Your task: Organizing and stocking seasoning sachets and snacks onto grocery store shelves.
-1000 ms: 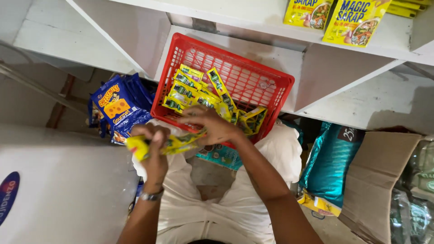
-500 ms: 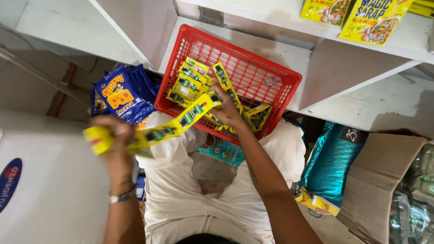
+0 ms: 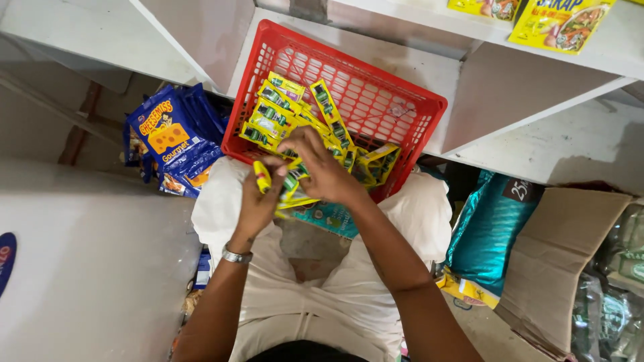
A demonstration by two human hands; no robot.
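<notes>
A red plastic basket (image 3: pixel 376 94) rests on my knees against a white shelf, with several yellow-and-green sachets (image 3: pixel 278 110) lying in strips inside it. My left hand (image 3: pixel 258 201) and my right hand (image 3: pixel 322 164) meet at the basket's near edge. Both grip a folded strip of the yellow sachets (image 3: pixel 290 184), bunched between the fingers. A metal watch (image 3: pixel 236 255) sits on my left wrist.
Blue snack bags (image 3: pixel 168 137) are stacked to the left under the shelf. A teal sack (image 3: pixel 493 228) and an open cardboard box (image 3: pixel 563 268) stand on the right. Yellow packets (image 3: pixel 557 23) lie on the upper shelf. A white surface (image 3: pixel 87 268) fills the lower left.
My left hand had pulled the sachet strip out long to the left; it has now come back to the right hand, and the strip is folded up between both hands.
</notes>
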